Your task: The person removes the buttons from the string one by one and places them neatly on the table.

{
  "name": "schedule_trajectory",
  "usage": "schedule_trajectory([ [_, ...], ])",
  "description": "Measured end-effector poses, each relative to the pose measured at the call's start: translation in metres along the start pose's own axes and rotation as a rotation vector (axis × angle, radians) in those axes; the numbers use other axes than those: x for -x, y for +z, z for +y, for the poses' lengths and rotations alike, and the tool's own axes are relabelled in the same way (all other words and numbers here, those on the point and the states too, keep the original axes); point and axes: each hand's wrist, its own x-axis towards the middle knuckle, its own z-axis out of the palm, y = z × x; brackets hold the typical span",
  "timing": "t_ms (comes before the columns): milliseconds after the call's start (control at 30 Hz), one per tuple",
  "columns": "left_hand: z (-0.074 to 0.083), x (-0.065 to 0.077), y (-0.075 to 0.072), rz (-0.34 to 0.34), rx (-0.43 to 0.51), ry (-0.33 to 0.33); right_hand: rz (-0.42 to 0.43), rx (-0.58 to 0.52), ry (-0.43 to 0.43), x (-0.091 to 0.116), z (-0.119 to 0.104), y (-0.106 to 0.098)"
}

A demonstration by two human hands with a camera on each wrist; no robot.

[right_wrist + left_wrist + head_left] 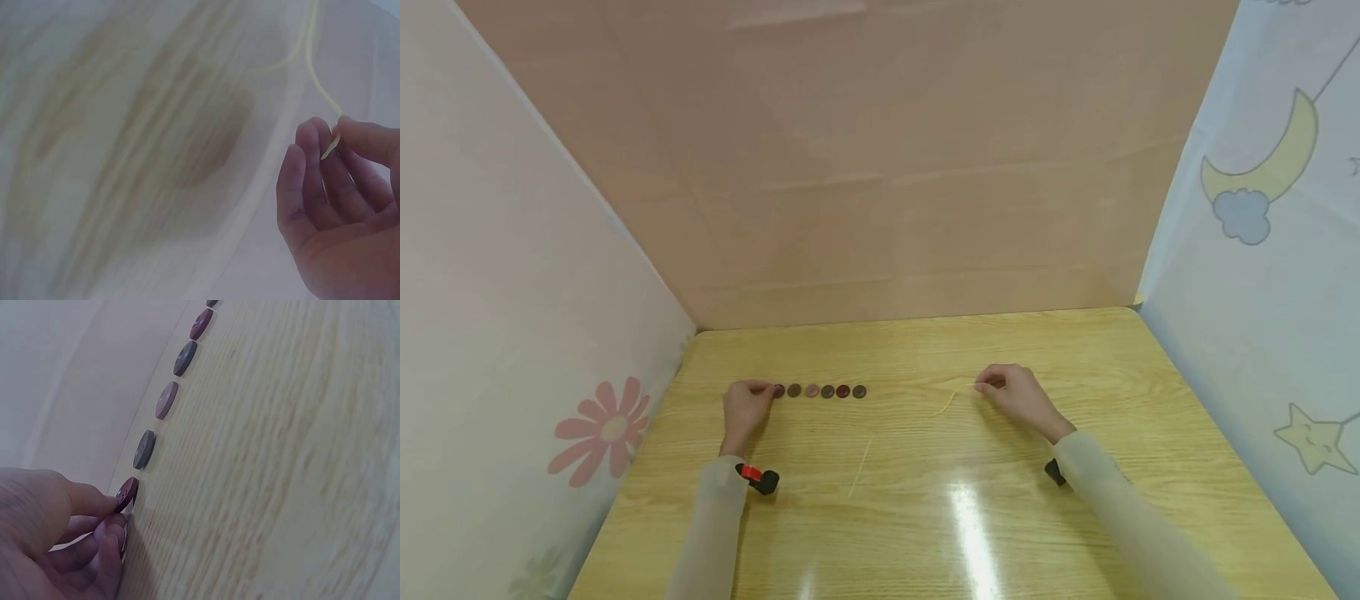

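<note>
At the left end of a row of buttons, my left hand [747, 410] pinches a dark maroon button [128, 492] by its edge between thumb and finger. In the left wrist view this button tilts up, with a shadow beneath it. To its right lie a grey button [794, 390], a pinkish button [812, 390] and several more in grey and dark red. Off to the right, my right hand [1017, 398] holds one end of a thin yellow string [322, 90] between thumb and fingertips, above the table. A short tip of string pokes out below the pinch.
The wood-grain table [910, 533] has a pinkish-brown panel [895, 167] along its back and printed panels at both sides. A pale length of string [861, 467] shows on the tabletop between the forearms. A bright reflection lies near the front.
</note>
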Motion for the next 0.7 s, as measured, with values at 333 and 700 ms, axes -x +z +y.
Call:
schedule_trajectory([
  [333, 0.0, 0.001, 0.0, 0.003, -0.003, 0.035, -0.054, 0.172, -0.069, 0.002, 0.018, -0.008],
  [700, 0.0, -0.001, 0.002, 0.008, -0.015, 0.015, -0.053, 0.252, -0.11, 0.005, 0.022, -0.012],
])
